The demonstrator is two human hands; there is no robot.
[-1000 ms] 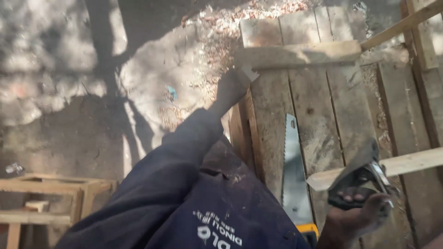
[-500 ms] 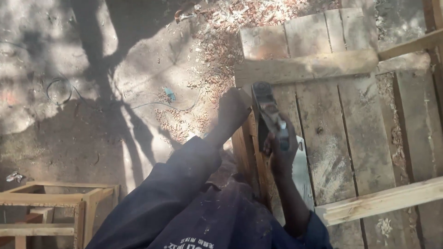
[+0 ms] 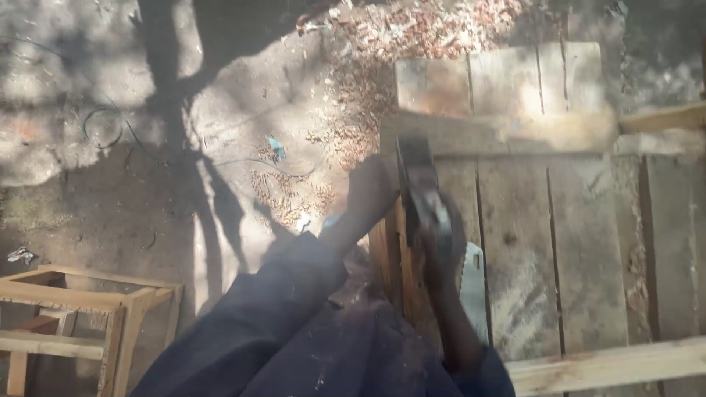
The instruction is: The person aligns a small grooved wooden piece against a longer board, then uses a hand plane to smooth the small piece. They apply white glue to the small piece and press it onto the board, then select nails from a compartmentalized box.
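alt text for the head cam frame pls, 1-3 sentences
Seen from above, a person's right hand grips a dark hand plane on the edge of a wooden board, which the left hand steadies at a plank workbench. A handsaw lies on the bench; wood shavings litter the ground.

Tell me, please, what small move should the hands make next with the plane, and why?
Probably push the plane forward along the plank edge. The right hand grips its rear, the left hand braces the wood beside it, and unplaned length seems to lie ahead.
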